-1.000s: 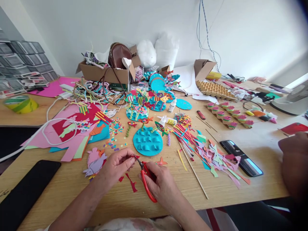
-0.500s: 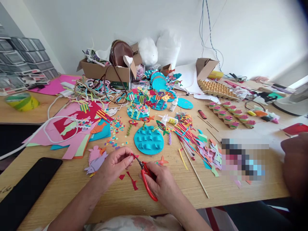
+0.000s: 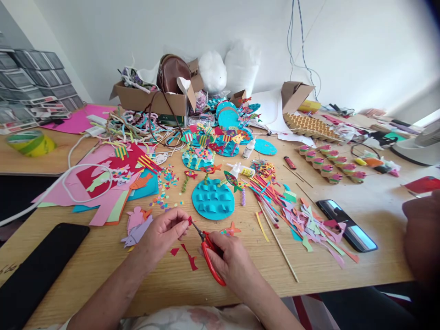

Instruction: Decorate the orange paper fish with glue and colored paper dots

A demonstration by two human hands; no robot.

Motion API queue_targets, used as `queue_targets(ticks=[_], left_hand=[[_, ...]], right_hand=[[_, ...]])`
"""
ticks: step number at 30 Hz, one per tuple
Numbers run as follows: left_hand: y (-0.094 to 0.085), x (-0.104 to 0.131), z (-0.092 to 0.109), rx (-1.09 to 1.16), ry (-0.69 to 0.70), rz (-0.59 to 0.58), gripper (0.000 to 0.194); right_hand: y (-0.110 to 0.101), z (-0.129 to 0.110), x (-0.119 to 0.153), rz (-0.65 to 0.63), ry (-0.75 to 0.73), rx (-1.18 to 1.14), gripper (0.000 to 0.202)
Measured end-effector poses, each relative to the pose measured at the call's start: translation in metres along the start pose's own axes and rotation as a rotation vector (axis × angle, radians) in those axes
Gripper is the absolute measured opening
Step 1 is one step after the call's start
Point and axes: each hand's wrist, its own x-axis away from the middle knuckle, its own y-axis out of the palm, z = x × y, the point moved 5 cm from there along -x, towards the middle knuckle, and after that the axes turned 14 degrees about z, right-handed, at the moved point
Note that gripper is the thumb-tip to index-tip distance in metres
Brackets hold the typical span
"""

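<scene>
Between the thumb and fingers of my left hand [image 3: 169,229] is a small piece of red paper [image 3: 189,221], mostly hidden by the fingertips. My right hand [image 3: 227,256] is wrapped round the handles of red-handled scissors [image 3: 210,261], whose dark tips touch or nearly touch the red paper. Red paper offcuts [image 3: 192,262] lie on the table just below. Beyond my hands lies a blue oval base [image 3: 213,213] with rows of raised paper loops. An orange paper fish [image 3: 234,229] rests by my right hand, and purple and pink paper fish [image 3: 137,231] lie left of my left hand.
Coloured paper sheets [image 3: 117,206] are piled at left, above a black phone-like slab [image 3: 44,270]. Right of my hands are a wooden stick [image 3: 280,245], paper scraps [image 3: 321,229] and a smartphone [image 3: 347,224]. Glue bottles [image 3: 248,149] stand and lie farther back. Another person's hand [image 3: 421,224] is at the right edge.
The red paper in my left hand has turned or shifted slightly at the scissor tips. Both hands stay in almost the same place.
</scene>
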Motion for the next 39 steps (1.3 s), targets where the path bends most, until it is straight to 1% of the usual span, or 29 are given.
queue_targets(ticks=[4,9,16,21,28,34,39], left_hand=[[0.0009,0.0004,-0.0035,0.000,0.015,0.009,0.015],[0.0024,0.0021,-0.0042,-0.021,0.035,-0.007,0.017],[0.0062,0.0043,0.0003,-0.043,0.010,-0.078,0.017],[0.0062,0.0044,-0.0004,-0.067,-0.002,-0.083,0.017],[0.0033,0.0049,0.0018,-0.057,-0.039,-0.063,0.021],[0.0016,0.0049,0.0051,-0.035,-0.065,-0.033,0.020],[0.0002,0.0044,0.0032,0.008,-0.073,-0.001,0.019]], right_hand=[[0.0006,0.0002,0.0003,0.008,0.010,-0.045,0.021],[0.0012,-0.0018,-0.0004,0.012,0.037,-0.076,0.022],[-0.0003,-0.0066,-0.0002,-0.004,0.046,-0.086,0.024],[-0.0007,-0.0053,0.0001,-0.007,0.042,-0.076,0.023],[-0.0002,-0.0038,0.0015,0.001,0.010,-0.072,0.021],[-0.0002,-0.0036,0.0014,0.004,-0.003,-0.040,0.023],[0.0010,-0.0026,0.0012,-0.013,0.008,-0.024,0.024]])
